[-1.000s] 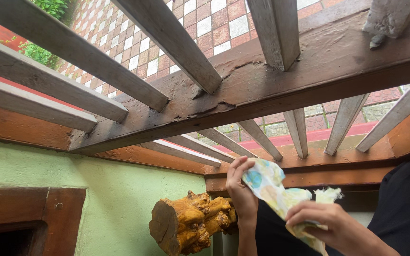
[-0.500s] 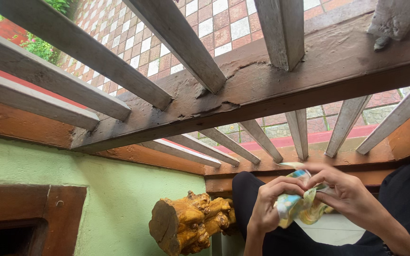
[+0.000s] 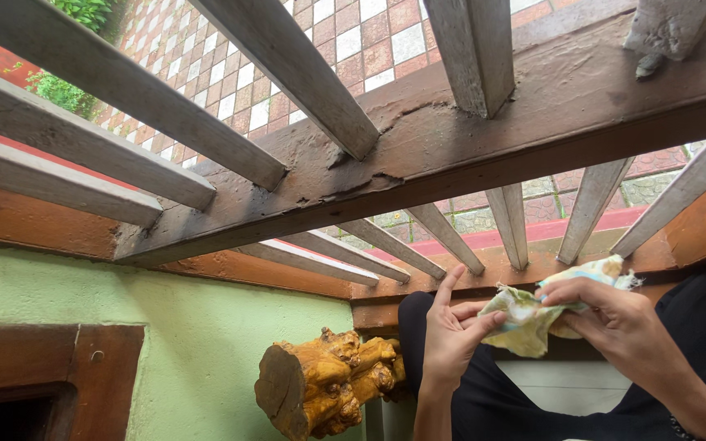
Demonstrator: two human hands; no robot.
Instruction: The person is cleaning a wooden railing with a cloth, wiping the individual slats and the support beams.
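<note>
Both hands hold a small patterned cloth (image 3: 525, 318), pale yellow with blue and green prints and a frayed edge. My left hand (image 3: 451, 335) pinches its left end with the thumb and fingers, index finger pointing up. My right hand (image 3: 614, 318) grips the right end, with the cloth bunched under the fingers. The cloth is stretched between the hands just below a brown wooden rail (image 3: 451, 155) that carries grey wooden slats (image 3: 288, 65).
A knobbly polished tree-root piece (image 3: 324, 388) stands against a pale green wall (image 3: 206, 335) at lower centre. A dark wooden frame (image 3: 51, 359) is at lower left. Checkered tiles (image 3: 353, 49) and plants (image 3: 59, 90) show beyond the slats. Dark clothing (image 3: 696, 310) fills the lower right.
The cloth went from spread open, to bunched between both hands, to now pulled out between them. The hands rose slightly towards the rail and my left index finger lifted.
</note>
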